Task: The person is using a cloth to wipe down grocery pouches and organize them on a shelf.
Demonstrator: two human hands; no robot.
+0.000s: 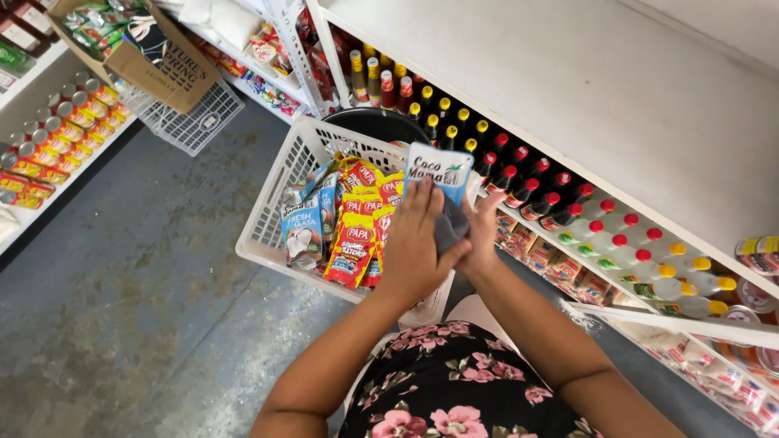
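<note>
While above the basket rim, both hands gripping a white-and-blue pouch, bare floor leftward.

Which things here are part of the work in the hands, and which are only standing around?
In hand:
left hand and right hand on a white pouch
grey cloth between them
white basket of pouches

Around:
bottles on the shelf
cardboard box
cans
</note>
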